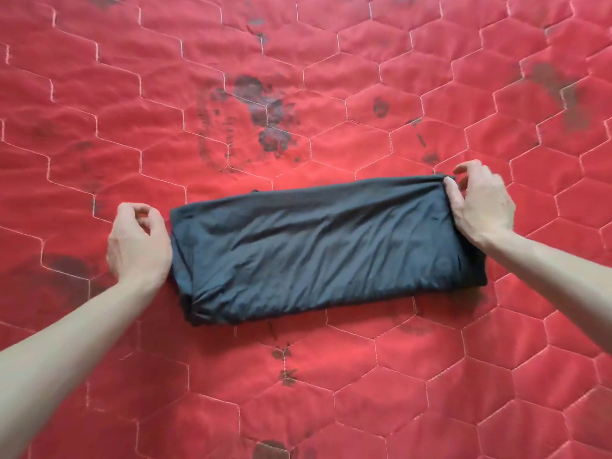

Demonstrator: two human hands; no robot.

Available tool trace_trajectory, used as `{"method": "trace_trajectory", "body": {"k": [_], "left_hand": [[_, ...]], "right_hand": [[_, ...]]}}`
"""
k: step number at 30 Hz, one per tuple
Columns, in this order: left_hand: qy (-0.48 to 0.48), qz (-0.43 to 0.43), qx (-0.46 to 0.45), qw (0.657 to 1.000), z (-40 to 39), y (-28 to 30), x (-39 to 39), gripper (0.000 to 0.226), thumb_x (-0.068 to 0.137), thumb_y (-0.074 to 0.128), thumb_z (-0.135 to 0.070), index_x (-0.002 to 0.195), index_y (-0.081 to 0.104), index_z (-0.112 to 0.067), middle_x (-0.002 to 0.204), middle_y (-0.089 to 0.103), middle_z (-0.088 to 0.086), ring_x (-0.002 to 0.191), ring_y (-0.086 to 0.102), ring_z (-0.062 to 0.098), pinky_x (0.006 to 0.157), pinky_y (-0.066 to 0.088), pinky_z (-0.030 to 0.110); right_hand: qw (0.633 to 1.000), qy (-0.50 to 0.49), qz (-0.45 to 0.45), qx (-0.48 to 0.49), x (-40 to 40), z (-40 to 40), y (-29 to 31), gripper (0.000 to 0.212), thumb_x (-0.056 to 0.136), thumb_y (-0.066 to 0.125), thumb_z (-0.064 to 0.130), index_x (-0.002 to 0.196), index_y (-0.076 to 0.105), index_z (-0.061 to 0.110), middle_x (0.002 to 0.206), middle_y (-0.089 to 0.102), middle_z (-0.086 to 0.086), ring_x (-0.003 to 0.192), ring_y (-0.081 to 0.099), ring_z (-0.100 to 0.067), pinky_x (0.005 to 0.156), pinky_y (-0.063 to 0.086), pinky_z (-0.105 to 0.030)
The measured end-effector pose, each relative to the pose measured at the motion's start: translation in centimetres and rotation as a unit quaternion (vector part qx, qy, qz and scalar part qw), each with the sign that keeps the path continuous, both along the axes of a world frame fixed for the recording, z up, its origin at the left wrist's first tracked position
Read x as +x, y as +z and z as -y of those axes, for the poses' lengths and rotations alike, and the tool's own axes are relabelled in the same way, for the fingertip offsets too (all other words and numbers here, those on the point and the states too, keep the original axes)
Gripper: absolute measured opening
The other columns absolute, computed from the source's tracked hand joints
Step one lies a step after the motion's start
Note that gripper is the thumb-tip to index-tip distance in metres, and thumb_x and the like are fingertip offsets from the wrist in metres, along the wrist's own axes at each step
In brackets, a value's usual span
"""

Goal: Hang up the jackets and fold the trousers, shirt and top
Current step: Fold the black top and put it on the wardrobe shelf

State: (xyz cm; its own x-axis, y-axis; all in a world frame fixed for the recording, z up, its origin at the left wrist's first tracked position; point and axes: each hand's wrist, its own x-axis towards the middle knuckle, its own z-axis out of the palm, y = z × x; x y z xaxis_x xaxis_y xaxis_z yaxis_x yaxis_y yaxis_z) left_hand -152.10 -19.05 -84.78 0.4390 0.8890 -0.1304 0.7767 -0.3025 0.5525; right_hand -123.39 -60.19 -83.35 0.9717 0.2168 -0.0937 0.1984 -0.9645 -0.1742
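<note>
A dark blue-grey garment [324, 250] lies folded into a long rectangle on the red quilted mattress [298, 77]. My left hand [139, 243] sits just beside the garment's left end with its fingers loosely curled and nothing in them. My right hand [480, 203] is at the garment's far right corner. Its thumb lies on the fabric and pinches that corner against the fingertips. Creases in the cloth run toward that corner.
The mattress has hexagon stitching and dark stains, the largest patch [265, 117] beyond the garment. No other clothing or hanger is in view. Red mattress surface surrounds the garment on all sides.
</note>
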Motion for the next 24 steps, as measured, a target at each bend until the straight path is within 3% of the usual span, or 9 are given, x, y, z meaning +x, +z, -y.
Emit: {"method": "trace_trajectory", "body": {"k": [2,4,7,10,15,19,24], "left_hand": [[-0.087,0.024,0.103,0.991,1.9,1.2,0.5,0.021,0.102,0.047,-0.019,0.117,0.059,-0.010,0.115,0.061,0.017,0.108,0.052,0.038,0.095,0.040,0.049],[-0.245,0.063,0.152,0.955,5.3,2.0,1.3,0.025,0.099,0.049,-0.013,0.120,0.061,-0.009,0.117,0.061,0.016,0.107,0.053,0.038,0.095,0.042,0.052],[-0.407,0.045,0.143,0.901,11.8,1.4,2.3,0.038,0.092,0.055,-0.007,0.128,0.065,-0.005,0.134,0.063,0.016,0.126,0.057,0.037,0.108,0.044,0.051],[-0.464,-0.031,0.151,0.872,16.2,-0.7,2.0,0.050,0.098,0.051,-0.013,0.148,0.055,-0.005,0.158,0.048,0.014,0.150,0.041,0.033,0.121,0.033,0.054],[-0.428,-0.106,0.170,0.881,13.7,-4.1,-1.7,0.064,0.105,0.041,-0.041,0.164,0.032,-0.016,0.172,0.023,0.007,0.160,0.019,0.026,0.127,0.019,0.056],[-0.405,-0.113,0.186,0.888,10.9,-4.7,-4.0,0.065,0.106,0.036,-0.044,0.165,0.028,-0.020,0.174,0.021,0.004,0.161,0.014,0.023,0.129,0.014,0.054],[-0.302,-0.114,0.139,0.936,8.0,-3.8,-6.6,0.064,0.106,0.034,-0.042,0.165,0.028,-0.019,0.174,0.017,0.004,0.162,0.009,0.021,0.129,0.015,0.053]], "right_hand": [[0.995,0.043,0.079,0.031,-1.2,-1.2,0.5,0.038,0.106,0.048,0.026,0.139,0.053,0.007,0.131,0.057,-0.022,0.119,0.051,-0.043,0.101,0.040,-0.051],[0.978,0.137,0.117,0.104,-4.0,-3.8,1.2,0.041,0.106,0.047,0.015,0.144,0.051,0.002,0.142,0.054,-0.021,0.131,0.049,-0.040,0.114,0.035,-0.045],[0.936,0.297,0.069,0.175,-10.5,-8.4,0.7,0.047,0.104,0.047,0.006,0.151,0.049,0.001,0.158,0.045,-0.016,0.151,0.038,-0.031,0.124,0.030,-0.044],[0.922,0.369,0.038,0.108,-15.4,-10.2,-1.6,0.050,0.110,0.039,0.021,0.159,0.040,0.010,0.169,0.032,-0.006,0.158,0.024,-0.021,0.125,0.028,-0.045],[0.961,0.274,0.021,0.014,-13.8,-6.1,-4.1,0.061,0.107,0.040,0.044,0.162,0.035,0.018,0.170,0.027,-0.002,0.158,0.025,-0.021,0.126,0.025,-0.049],[0.987,0.159,0.021,-0.016,-10.5,-0.9,-4.2,0.063,0.106,0.035,0.047,0.163,0.032,0.020,0.171,0.027,-0.005,0.159,0.023,-0.025,0.126,0.022,-0.052],[0.999,-0.023,-0.028,0.011,-8.9,3.1,-3.2,0.070,0.103,0.027,0.053,0.166,0.022,0.022,0.173,0.018,-0.010,0.160,0.014,-0.030,0.126,0.018,-0.058]]}}
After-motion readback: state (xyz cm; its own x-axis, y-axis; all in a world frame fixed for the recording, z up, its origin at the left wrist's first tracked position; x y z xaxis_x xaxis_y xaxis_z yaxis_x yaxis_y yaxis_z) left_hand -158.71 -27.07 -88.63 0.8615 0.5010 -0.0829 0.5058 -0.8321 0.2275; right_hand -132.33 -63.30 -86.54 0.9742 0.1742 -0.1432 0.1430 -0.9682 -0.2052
